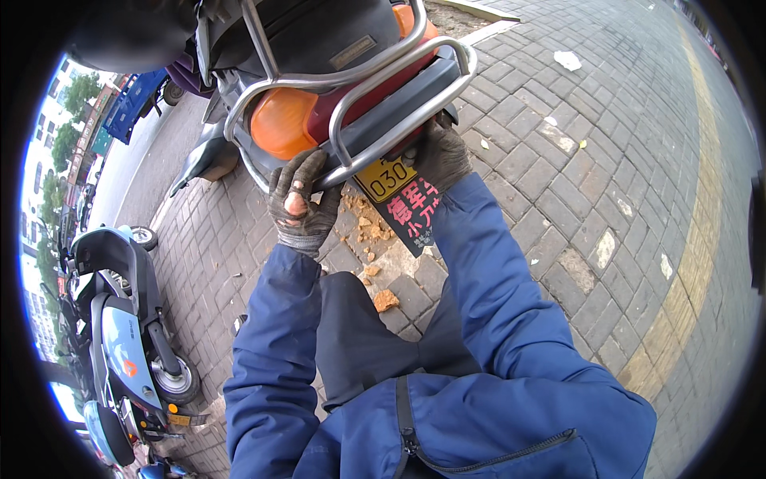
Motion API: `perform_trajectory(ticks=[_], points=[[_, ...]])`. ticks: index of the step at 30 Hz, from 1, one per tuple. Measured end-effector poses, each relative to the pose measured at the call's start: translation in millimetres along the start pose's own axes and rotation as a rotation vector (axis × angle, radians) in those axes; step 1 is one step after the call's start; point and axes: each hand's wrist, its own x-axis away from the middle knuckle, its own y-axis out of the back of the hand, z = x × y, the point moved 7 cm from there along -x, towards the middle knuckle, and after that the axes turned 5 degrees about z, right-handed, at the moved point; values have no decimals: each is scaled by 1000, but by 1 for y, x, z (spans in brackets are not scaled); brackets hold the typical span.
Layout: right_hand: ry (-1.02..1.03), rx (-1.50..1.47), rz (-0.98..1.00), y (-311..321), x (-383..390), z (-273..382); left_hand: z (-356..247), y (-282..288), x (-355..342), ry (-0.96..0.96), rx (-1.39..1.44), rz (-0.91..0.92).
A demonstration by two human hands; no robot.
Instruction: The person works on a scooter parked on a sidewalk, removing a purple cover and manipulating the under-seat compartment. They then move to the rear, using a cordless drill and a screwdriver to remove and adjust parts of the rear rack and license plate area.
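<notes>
The rear end of a scooter (pixel 359 108) faces me, with a bent metal guard rail (pixel 375 164), a red tail light and orange turn signals (pixel 281 124). My left hand (pixel 302 199), in a worn dark glove with a hole at the knuckles, has its fingers bent over the rail below the left signal. My right hand (pixel 444 153), gloved too, reaches under the rail's right end beside the yellow licence plate (pixel 386 180); its fingertips are partly hidden there. A dark mud flap (pixel 407 214) with pink lettering hangs below the plate.
Broken orange-brown lumps (pixel 386 300) lie on the brick paving between my legs. A light blue scooter (pixel 128 351) is parked to my left. Beyond it, a blue cargo vehicle (pixel 134 104) stands by the road. A yellow paving strip (pixel 678 295) runs along the right.
</notes>
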Motion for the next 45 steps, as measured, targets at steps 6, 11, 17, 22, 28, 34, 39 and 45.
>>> perform_trajectory(ticks=[6,11,17,22,28,34,39,45], points=[[-35,-23,17,3,-5,1,-3,-1,-1,35,-10,34],[-6,31,-76,-7,-1,1,-2,-1,2,77,22,43],[-44,-140,-198,-24,7,-24,10,-8,10,142,60,16],[0,-237,-127,-36,3,-20,15,-8,15,173,81,-25],[-4,-251,-121,-32,5,-22,11,-4,12,127,73,28],[15,-242,-62,-20,3,-22,8,-5,11,124,30,62],[21,-181,-18,-24,2,-17,10,-4,10,113,-36,51],[32,-104,-90,-23,4,-16,12,-5,9,92,-57,64]])
